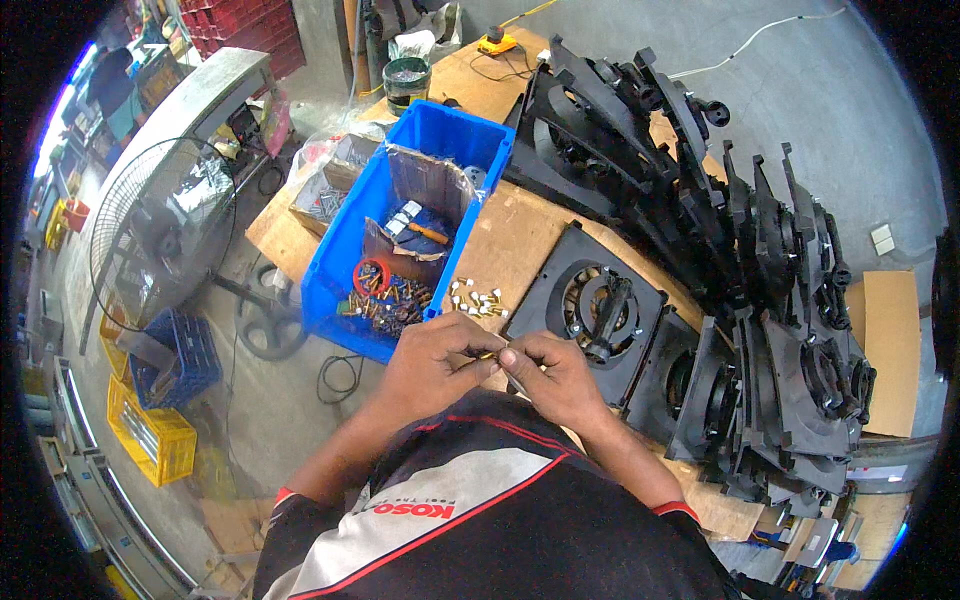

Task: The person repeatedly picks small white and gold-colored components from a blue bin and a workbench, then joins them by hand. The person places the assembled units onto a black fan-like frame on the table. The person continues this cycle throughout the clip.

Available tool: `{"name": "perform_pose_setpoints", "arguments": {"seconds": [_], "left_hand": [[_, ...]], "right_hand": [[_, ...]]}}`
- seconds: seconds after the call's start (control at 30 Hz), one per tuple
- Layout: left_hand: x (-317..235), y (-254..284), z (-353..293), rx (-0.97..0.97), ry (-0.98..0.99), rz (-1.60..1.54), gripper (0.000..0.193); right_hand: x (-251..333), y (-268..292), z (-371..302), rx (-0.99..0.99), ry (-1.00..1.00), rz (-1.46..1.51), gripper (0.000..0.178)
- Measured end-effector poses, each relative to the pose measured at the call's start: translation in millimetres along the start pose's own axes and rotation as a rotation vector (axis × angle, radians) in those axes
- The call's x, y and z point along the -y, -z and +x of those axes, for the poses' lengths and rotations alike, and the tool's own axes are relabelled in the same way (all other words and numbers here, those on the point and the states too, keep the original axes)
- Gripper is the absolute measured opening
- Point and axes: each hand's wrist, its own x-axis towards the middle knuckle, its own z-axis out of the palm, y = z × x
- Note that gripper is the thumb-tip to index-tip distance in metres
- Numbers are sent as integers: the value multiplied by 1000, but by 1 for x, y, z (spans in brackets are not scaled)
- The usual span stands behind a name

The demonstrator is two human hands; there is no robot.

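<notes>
My left hand [435, 362] and my right hand [557, 377] meet in front of my shirt, fingers closed and tips touching. Between the left fingertips shows a bit of a small brass-coloured part [487, 355], mostly hidden. The right thumb and fingers pinch at the same spot; a thin greyish edge shows below them, too small to name. Just beyond the hands, several small brass fittings with white ends [478, 298] lie loose on the wooden board [515, 235]. Right of them rests a square black plate with a round opening [585, 310], a black knob-like piece across its centre.
A blue bin [335, 270] with cardboard dividers holds brass fittings, a red ring and a wooden-handled brush [428, 233]. Many black plates [740, 300] stand stacked on the right. At left are a standing fan [160, 235], a blue crate [175, 360] and a yellow crate [150, 435].
</notes>
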Motion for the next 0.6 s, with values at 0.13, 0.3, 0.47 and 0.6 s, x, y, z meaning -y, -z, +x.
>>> {"name": "perform_pose_setpoints", "arguments": {"seconds": [0.13,0.3,0.47,0.6], "left_hand": [[-10,6,2,56,11,-53,23],[-11,9,0,20,-100,-78,21],[-23,8,-4,14,75,-167,24],[-27,8,-4,48,215,-296,29]], "right_hand": [[-7,0,1,17,58,10,22],[2,3,0,-17,47,156,15],[0,6,-2,-23,128,91,20],[5,6,-1,-58,215,-26,20]]}}
